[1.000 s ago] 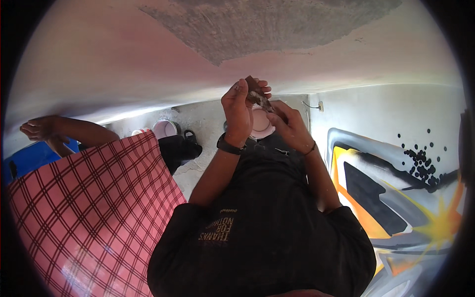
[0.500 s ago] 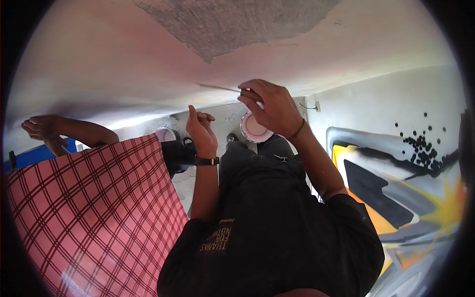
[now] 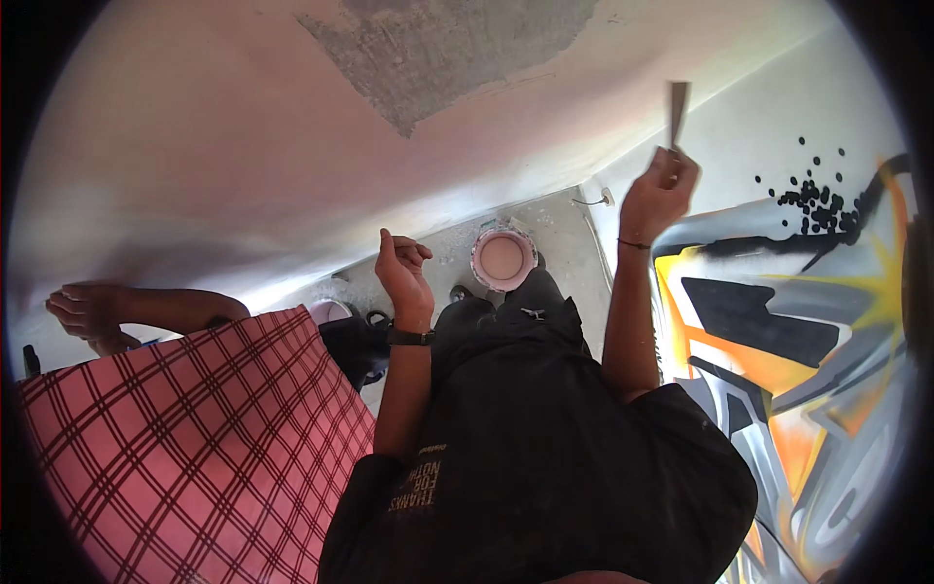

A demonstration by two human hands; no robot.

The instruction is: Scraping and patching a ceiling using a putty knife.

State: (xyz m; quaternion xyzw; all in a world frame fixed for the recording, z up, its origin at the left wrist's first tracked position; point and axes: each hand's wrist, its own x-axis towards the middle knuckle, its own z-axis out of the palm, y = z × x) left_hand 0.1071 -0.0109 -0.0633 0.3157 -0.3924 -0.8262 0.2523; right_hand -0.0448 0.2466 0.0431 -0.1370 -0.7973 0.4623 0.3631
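Held up at the right, in front of the far corner, my right hand (image 3: 662, 200) is closed round the handle of a putty knife (image 3: 678, 105). Its flat blade points upward, away from the wall's bare patch, and looks slightly blurred. My left hand (image 3: 404, 277) is raised before my chest, thumb up and fingers loosely curled, with nothing visible in it. Ahead of me, the pale wall (image 3: 321, 185) has a rough grey patch (image 3: 428, 58) with a ragged edge. Below, between my hands, a round bucket (image 3: 534, 261) of pinkish, paint-like liquid stands on the floor.
Close on my left is a person in a pink checked shirt (image 3: 195, 438), with a hand (image 3: 88, 313) near the wall. Another pale bucket (image 3: 331, 311) stands on the floor past that person. A painted mural wall (image 3: 759, 321) rises at my right, with a small socket and cable (image 3: 605, 197) near the corner.
My right hand has swung right, away from my left hand, and the putty knife has turned from pointing left to pointing up. The view has shifted, showing more of the bucket and mural.
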